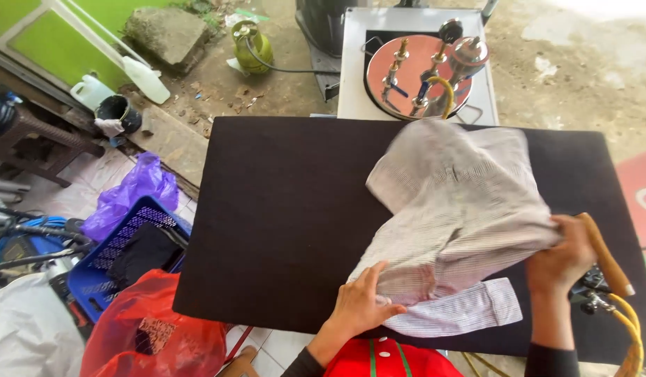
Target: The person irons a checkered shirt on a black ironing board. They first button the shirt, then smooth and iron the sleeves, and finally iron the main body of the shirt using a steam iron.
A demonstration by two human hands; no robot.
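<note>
**Striped shirt held on black bench**

A pale striped shirt (456,209) is spread over the right half of the black padded bench (281,209), bunched and partly lifted. The left hand (361,300) is laid flat, fingers apart, on the shirt's lower edge near a cuffed sleeve (463,311). The right hand (564,255) is clamped on a gathered fold of the shirt at the right side, raised off the bench. A wooden-handled tool with a yellow hose (620,300) is seen just beside the right hand, at the bench's right edge. A round steel boiler with valves and a gauge (421,66) is set on a white stand behind the bench. A green gas cylinder (252,45) is on the ground beyond. A blue basket (124,248) and red plastic bag (155,328) are placed left of the bench.
</note>
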